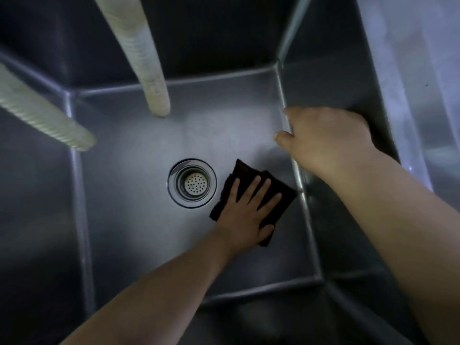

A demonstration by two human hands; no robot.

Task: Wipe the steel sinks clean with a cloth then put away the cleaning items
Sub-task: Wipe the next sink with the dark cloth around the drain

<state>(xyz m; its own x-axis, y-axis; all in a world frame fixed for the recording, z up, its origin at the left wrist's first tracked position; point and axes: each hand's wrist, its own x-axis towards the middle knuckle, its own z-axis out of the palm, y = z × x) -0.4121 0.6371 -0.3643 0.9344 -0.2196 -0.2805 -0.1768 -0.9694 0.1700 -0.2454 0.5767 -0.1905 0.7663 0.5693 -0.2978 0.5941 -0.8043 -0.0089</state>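
I look down into a deep steel sink (139, 232) with a round perforated drain strainer (192, 183) in its floor. A dark folded cloth (245, 171) lies on the floor just right of the drain. My left hand (246, 212) presses flat on it, fingers straight and spread, thumb at the cloth's near edge. My right hand (328, 138) is higher up by the sink's right wall, fingers loosely curled, with nothing seen in it. Whether it touches the wall I cannot tell.
Two pale ribbed hoses hang into the sink: one hose (146, 70) from the top centre, ending above the floor, and a second hose (42, 115) from the left. A steel ledge (408, 95) runs along the right side.
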